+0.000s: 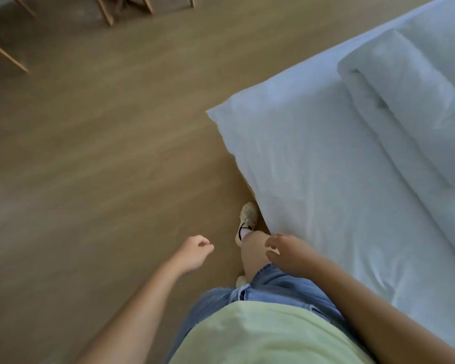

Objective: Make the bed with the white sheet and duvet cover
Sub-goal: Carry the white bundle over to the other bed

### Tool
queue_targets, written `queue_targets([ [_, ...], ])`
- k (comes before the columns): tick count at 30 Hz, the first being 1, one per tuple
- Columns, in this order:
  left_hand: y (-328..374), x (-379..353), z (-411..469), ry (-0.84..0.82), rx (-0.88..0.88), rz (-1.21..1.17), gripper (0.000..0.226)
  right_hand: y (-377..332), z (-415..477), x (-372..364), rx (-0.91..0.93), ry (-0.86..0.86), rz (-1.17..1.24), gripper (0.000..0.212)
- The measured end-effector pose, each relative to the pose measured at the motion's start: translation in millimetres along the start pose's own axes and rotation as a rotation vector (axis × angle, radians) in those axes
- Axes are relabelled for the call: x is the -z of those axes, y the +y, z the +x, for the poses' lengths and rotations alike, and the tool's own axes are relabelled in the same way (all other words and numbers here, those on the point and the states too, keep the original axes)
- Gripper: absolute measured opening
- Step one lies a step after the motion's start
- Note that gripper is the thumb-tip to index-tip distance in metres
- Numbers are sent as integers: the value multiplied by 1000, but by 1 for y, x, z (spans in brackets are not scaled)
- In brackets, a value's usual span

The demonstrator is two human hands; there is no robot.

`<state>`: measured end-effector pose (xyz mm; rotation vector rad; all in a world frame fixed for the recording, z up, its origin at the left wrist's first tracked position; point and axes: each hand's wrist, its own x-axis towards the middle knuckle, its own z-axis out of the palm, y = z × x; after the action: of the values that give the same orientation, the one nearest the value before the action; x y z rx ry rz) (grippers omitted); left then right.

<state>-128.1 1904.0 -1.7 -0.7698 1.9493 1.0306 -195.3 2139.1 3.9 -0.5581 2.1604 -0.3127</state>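
A wooden floor fills the left. On the right stands the bed, with the white sheet spread smooth over it. A folded duvet lies on the sheet at far right. The right hand hangs just left of the sheet's near edge, fingers loosely curled and empty. The left hand is farther left over the floor, also loosely curled and holding nothing.

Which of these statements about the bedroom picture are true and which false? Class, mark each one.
1. The left hand and right hand hold nothing. True.
2. The duvet is spread flat across the bed. False: it lies folded on the white sheet.
3. The white sheet covers the bed's visible corner. True.
4. The person is barefoot. False: a shoe shows beside the bed.
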Motion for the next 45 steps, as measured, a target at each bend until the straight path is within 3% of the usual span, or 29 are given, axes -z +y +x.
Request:
queue_targets([
  [4, 25, 54, 47, 24, 42, -67, 7, -21, 74, 68, 40, -40, 4, 31],
  [10, 93, 172, 107, 67, 16, 14, 9, -48, 165, 194, 36, 70, 50, 26],
  [21, 169, 365, 242, 125, -75, -34, 9, -114, 351, 315, -59, 42, 78, 27],
  [24, 196, 434, 282, 114, -93, 61, 14, -134, 392, 352, -129, 88, 162, 19],
  [29, 276, 517, 344, 77, -126, 241, 20, -147, 438, 413, -195, 163, 337, 29],
  [33, 359, 525, 392, -38, -199, 395, 19, -117, 460, 458, -309, 257, 491, 26],
  [37, 456, 502, 427, -152, -263, 490, 2, -60, 471, 505, -437, 408, 636, 14],
  [45, 705, 419, 458, -346, -575, 904, 31, 79, 420, 600, -704, 616, 763, 21],
])
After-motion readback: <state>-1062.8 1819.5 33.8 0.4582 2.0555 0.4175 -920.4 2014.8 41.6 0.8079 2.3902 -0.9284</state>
